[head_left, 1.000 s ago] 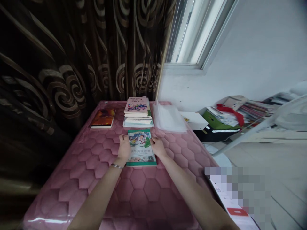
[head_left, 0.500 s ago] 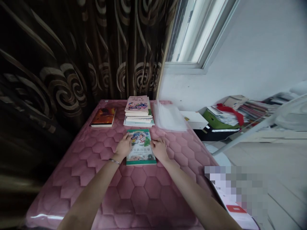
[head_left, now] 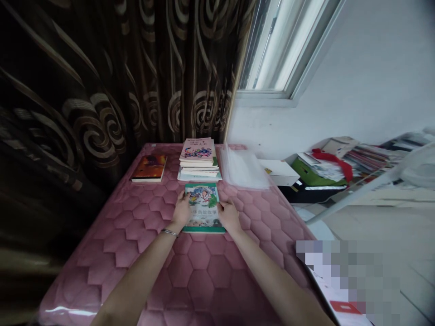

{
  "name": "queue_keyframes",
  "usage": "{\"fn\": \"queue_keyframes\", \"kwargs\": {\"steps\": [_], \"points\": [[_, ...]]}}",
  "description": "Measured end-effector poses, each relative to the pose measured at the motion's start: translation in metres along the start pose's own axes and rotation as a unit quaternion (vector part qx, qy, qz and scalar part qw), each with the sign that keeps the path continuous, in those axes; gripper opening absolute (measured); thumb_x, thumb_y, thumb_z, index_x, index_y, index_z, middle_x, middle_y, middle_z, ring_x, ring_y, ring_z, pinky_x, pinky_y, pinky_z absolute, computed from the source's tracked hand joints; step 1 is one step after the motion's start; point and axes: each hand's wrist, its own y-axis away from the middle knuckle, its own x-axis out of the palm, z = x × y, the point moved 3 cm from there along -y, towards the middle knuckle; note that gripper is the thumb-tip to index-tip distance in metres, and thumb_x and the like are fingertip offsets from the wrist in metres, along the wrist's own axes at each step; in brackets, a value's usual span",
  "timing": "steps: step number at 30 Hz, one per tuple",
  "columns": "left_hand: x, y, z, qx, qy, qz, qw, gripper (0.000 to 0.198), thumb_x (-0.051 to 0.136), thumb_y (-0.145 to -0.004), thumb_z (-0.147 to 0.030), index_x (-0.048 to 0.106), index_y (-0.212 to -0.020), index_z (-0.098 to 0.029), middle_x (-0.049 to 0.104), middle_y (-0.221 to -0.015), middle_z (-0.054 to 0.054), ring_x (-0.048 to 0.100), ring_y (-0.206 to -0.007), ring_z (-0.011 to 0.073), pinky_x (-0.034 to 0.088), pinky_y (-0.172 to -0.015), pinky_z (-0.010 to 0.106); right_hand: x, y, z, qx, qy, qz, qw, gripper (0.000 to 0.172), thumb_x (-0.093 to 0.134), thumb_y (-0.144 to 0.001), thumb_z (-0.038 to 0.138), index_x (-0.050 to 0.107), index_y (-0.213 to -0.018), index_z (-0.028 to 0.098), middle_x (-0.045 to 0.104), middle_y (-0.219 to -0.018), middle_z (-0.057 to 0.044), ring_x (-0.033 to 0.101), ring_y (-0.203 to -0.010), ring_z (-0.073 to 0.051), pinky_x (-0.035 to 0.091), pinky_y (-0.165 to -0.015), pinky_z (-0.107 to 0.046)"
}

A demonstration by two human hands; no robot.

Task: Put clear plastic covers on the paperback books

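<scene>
A green-bordered book [head_left: 205, 199] with a colourful illustrated cover lies face up on the pink hexagon-patterned table cover [head_left: 199, 271]. My left hand [head_left: 181, 210] is closed on its left edge, a bracelet at the wrist. On the opposite edge, my right hand [head_left: 229, 214] grips the book with thumb and bent fingers. Just behind it stands a stack of books [head_left: 199, 158], topped by a pink-covered one. To the left lies a thick book [head_left: 149, 168] with an orange-brown cover. Clear plastic sleeves [head_left: 244, 168] rest right of the stack.
Dark patterned curtains [head_left: 163, 68] hang behind and left of the table. Beyond its right edge are a white box [head_left: 278, 172], a green bag [head_left: 312, 174] heaped with papers, and a pale slanted pole [head_left: 356, 190]. A window [head_left: 272, 50] is above.
The view has shifted slightly, so everything sits a little further right. Both hands remain at the book's sides, the left now covering more of its left edge.
</scene>
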Motion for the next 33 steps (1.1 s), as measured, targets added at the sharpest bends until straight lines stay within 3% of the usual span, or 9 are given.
{"fn": "queue_keyframes", "kwargs": {"steps": [6, 10, 12, 15, 17, 20, 22, 26, 33], "points": [[-0.007, 0.005, 0.003, 0.041, -0.031, 0.048, 0.998, 0.051, 0.044, -0.084, -0.008, 0.046, -0.135, -0.011, 0.037, -0.148, 0.016, 0.043, -0.131, 0.0247, 0.035, -0.11, 0.036, 0.002, 0.002, -0.003, -0.007, 0.02, -0.007, 1.0, 0.034, 0.041, -0.092, 0.031, 0.07, -0.107, 0.023, 0.061, -0.11, -0.011, 0.055, -0.105, -0.026, 0.043, -0.086, -0.036], [-0.021, 0.009, 0.006, 0.081, -0.069, 0.046, 0.993, 0.047, 0.039, -0.091, -0.018, 0.046, -0.137, -0.017, 0.033, -0.152, 0.012, 0.039, -0.134, 0.025, 0.032, -0.111, 0.039, -0.001, 0.004, -0.006, -0.04, 0.046, -0.036, 0.998, 0.045, 0.041, -0.092, 0.033, 0.052, -0.134, 0.021, 0.055, -0.123, -0.014, 0.05, -0.111, -0.029, 0.042, -0.089, -0.04], [-0.025, 0.011, 0.0, 0.119, -0.099, 0.049, 0.987, 0.045, 0.039, -0.09, -0.018, 0.049, -0.135, -0.02, 0.034, -0.152, 0.009, 0.035, -0.137, 0.0249, 0.024, -0.115, 0.043, -0.004, 0.004, -0.003, -0.079, 0.08, -0.039, 0.993, 0.049, 0.04, -0.093, 0.032, 0.043, -0.141, 0.027, 0.05, -0.133, -0.013, 0.048, -0.112, -0.03, 0.041, -0.09, -0.043], [-0.021, 0.014, -0.02, 0.209, -0.127, 0.101, 0.964, 0.049, 0.047, -0.085, -0.016, 0.049, -0.134, -0.022, 0.038, -0.15, 0.006, 0.027, -0.141, 0.0243, 0.01, -0.118, 0.047, -0.005, 0.009, 0.011, -0.165, 0.139, -0.005, 0.976, 0.047, 0.038, -0.092, 0.027, 0.047, -0.137, 0.037, 0.042, -0.145, -0.005, 0.039, -0.124, -0.033, 0.036, -0.095, -0.05], [-0.013, 0.019, -0.034, 0.256, -0.123, 0.135, 0.949, 0.053, 0.048, -0.083, -0.015, 0.047, -0.135, -0.017, 0.04, -0.148, 0.011, 0.028, -0.141, 0.0236, 0.012, -0.118, 0.044, -0.002, 0.016, 0.024, -0.227, 0.161, 0.021, 0.96, 0.05, 0.038, -0.091, 0.023, 0.044, -0.14, 0.032, 0.037, -0.15, -0.004, 0.029, -0.134, -0.032, 0.029, -0.102, -0.051], [-0.004, 0.026, -0.04, 0.272, -0.103, 0.134, 0.947, 0.053, 0.043, -0.086, -0.015, 0.042, -0.139, -0.009, 0.04, -0.146, 0.017, 0.031, -0.139, 0.0224, 0.018, -0.117, 0.038, 0.004, 0.027, 0.034, -0.268, 0.161, 0.061, 0.948, 0.055, 0.032, -0.092, 0.02, 0.031, -0.147, 0.016, 0.027, -0.154, -0.008, 0.023, -0.14, -0.027, 0.019, -0.111, -0.049], [-0.004, 0.03, -0.032, 0.279, -0.093, 0.127, 0.947, 0.052, 0.039, -0.091, -0.022, 0.037, -0.142, -0.011, 0.034, -0.15, 0.015, 0.027, -0.141, 0.0224, 0.017, -0.117, 0.04, 0.006, 0.029, 0.029, -0.263, 0.157, 0.087, 0.948, 0.054, 0.027, -0.095, 0.026, 0.027, -0.148, 0.013, 0.025, -0.154, -0.01, 0.021, -0.142, -0.025, 0.013, -0.113, -0.051], [-0.012, 0.032, -0.003, 0.264, -0.094, 0.145, 0.949, 0.052, 0.035, -0.096, -0.033, 0.029, -0.146, -0.022, 0.024, -0.155, 0.006, 0.016, -0.144, 0.0206, 0.014, -0.117, 0.043, 0.003, 0.023, 0.007, -0.275, 0.153, 0.112, 0.943, 0.052, 0.02, -0.099, 0.037, 0.023, -0.149, 0.024, 0.022, -0.155, -0.004, 0.014, -0.144, -0.022, 0.003, -0.114, -0.056], [-0.022, 0.037, 0.017, 0.242, -0.096, 0.162, 0.952, 0.052, 0.032, -0.096, -0.033, 0.025, -0.148, -0.026, 0.024, -0.156, 0.003, 0.013, -0.145, 0.0174, 0.006, -0.117, 0.044, 0.0, 0.015, -0.011, -0.277, 0.146, 0.133, 0.94, 0.052, 0.019, -0.1, 0.041, 0.016, -0.15, 0.027, 0.019, -0.156, -0.001, 0.009, -0.145, -0.022, 0.009, -0.113, -0.057]]}}
